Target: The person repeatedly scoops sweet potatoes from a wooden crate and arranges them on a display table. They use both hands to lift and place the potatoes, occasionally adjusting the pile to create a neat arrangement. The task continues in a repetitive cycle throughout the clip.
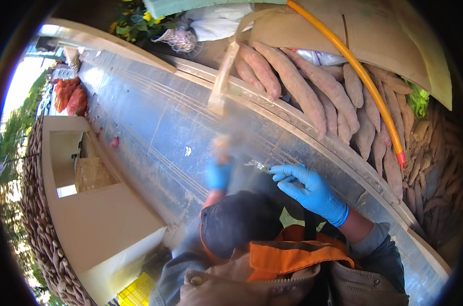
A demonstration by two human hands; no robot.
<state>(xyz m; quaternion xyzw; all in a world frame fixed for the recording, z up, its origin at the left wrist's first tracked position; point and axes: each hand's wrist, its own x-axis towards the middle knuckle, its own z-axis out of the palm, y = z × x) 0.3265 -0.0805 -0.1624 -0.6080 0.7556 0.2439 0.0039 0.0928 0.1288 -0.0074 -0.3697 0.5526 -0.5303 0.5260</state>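
My left hand (218, 174), in a blue glove, is strongly blurred in front of my body. A blurred tan and grey shape lies just beyond its fingers, and I cannot tell whether the hand holds it. To the right, my right hand (311, 189) wears a blue glove, its fingers bent and pointing left. By its fingertips shows a small whitish scrap (256, 165); whether they touch is unclear. Past a wooden ledge (315, 147) lie many long sweet potatoes (292, 84), with smaller ones heaped further right.
An orange pole (354, 57) with a red tip lies over the sweet potatoes, beside cardboard (292, 30). Tiled floor (166, 122) stretches away with scraps on it. At left stand a large box-like stand (101, 214), red mesh sacks (72, 97) and a yellow crate (137, 290).
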